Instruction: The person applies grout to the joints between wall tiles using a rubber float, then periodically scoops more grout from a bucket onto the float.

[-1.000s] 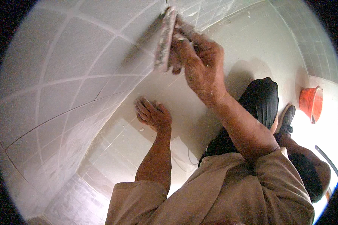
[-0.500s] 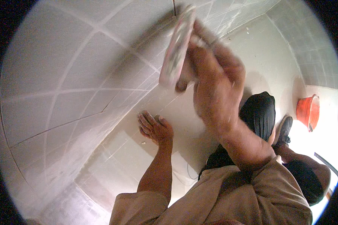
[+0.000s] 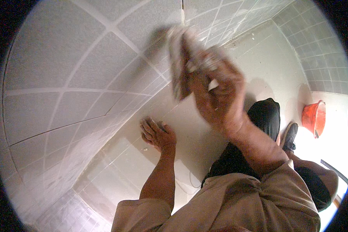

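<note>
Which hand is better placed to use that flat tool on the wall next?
Probably the right hand: it grips the tool, close to the wall, though blur hides whether they touch. The left hand, with nothing visible in it, seems to rest on the floor.

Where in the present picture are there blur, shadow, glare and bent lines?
Head view, centre: the right hand and the flat tool it holds are smeared, probably by motion; head view, beside them: shadow on the tiled wall; head view, right: white glare below the orange bucket; head view, left: the wall's lines curve.
</note>
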The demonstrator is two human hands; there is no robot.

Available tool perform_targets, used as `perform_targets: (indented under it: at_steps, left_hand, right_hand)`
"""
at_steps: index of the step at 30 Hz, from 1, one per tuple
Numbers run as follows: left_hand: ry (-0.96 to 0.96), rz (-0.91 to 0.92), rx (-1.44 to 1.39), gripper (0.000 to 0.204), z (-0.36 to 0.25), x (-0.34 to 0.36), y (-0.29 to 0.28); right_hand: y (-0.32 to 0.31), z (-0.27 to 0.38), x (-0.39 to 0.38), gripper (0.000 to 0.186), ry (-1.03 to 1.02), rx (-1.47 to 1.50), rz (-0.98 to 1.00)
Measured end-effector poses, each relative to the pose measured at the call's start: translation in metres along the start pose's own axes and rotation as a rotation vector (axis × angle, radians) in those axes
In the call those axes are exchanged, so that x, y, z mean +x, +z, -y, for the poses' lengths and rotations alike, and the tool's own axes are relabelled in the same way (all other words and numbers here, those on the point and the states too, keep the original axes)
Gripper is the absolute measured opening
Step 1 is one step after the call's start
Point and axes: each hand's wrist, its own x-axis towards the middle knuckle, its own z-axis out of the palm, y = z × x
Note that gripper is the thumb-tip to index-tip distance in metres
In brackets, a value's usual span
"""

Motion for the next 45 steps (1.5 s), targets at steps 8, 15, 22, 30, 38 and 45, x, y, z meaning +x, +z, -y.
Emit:
perform_targets:
  at_steps: [8, 15, 22, 30, 38, 45]
  left_hand:
    - [0.023, -0.023, -0.006, 0.064, 0.002, -0.003, 0.003]
    - [0.018, -0.007, 0.034, 0.063, 0.006, -0.005, 0.003]
    - [0.042, -0.083, 0.021, 0.061, 0.008, -0.006, 0.011]
    - [0.016, -0.058, 0.03, 0.06, 0.003, -0.001, 0.008]
    - [0.032, -0.029, 0.019, 0.061, -0.006, 0.0, 0.003]
    - [0.032, -0.043, 0.025, 0.061, 0.002, 0.001, 0.008]
  right_hand:
    - [0.01, -0.051, -0.013, 0.031, -0.186, -0.303, 0.003]
    - [0.014, -0.083, -0.05, 0.019, 0.524, 0.129, -0.113]
    - [0.031, -0.087, -0.083, 0.027, 0.878, 0.412, 0.124]
    - [0.078, -0.139, -0.109, 0.026, 1.52, 1.389, -0.303]
    - [0.093, -0.141, -0.102, 0.028, 1.522, 1.332, -0.318]
    - [0.093, -0.135, -0.108, 0.029, 1.495, 1.146, -0.298]
